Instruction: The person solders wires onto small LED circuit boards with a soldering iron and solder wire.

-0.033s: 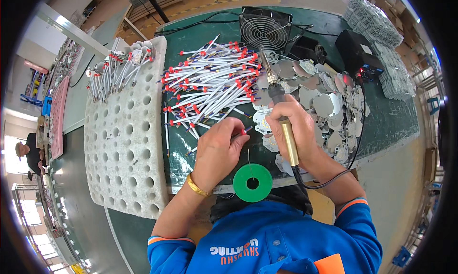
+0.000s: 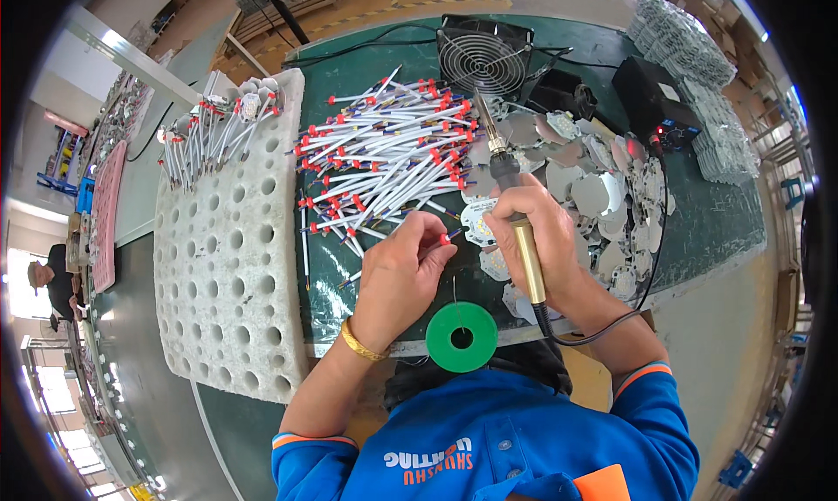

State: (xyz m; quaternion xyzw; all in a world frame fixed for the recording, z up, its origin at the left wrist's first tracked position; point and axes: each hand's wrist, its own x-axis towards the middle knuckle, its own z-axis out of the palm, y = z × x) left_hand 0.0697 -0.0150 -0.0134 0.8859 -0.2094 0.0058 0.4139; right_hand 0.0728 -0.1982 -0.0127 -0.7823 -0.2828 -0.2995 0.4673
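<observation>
While the right hand (image 2: 548,230) grips a soldering iron (image 2: 504,165), the left hand (image 2: 400,261) pinches a red-collared lead (image 2: 444,239)

From where I stand, the lead's dark tip pokes out near a round white board (image 2: 477,224) just beside the right hand. The iron points toward a fan (image 2: 484,60). White leads (image 2: 384,147) lie heaped beyond the left hand; a green spool (image 2: 439,337) sits by the bench's (image 2: 703,226) near edge.

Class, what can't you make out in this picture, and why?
All in the head view:
Rest of the held wire: hidden by the left grip.
Right side of the white board: covered by the right grip.
Bottom of the disc pile: buried.
Background person: too small for detail.
</observation>
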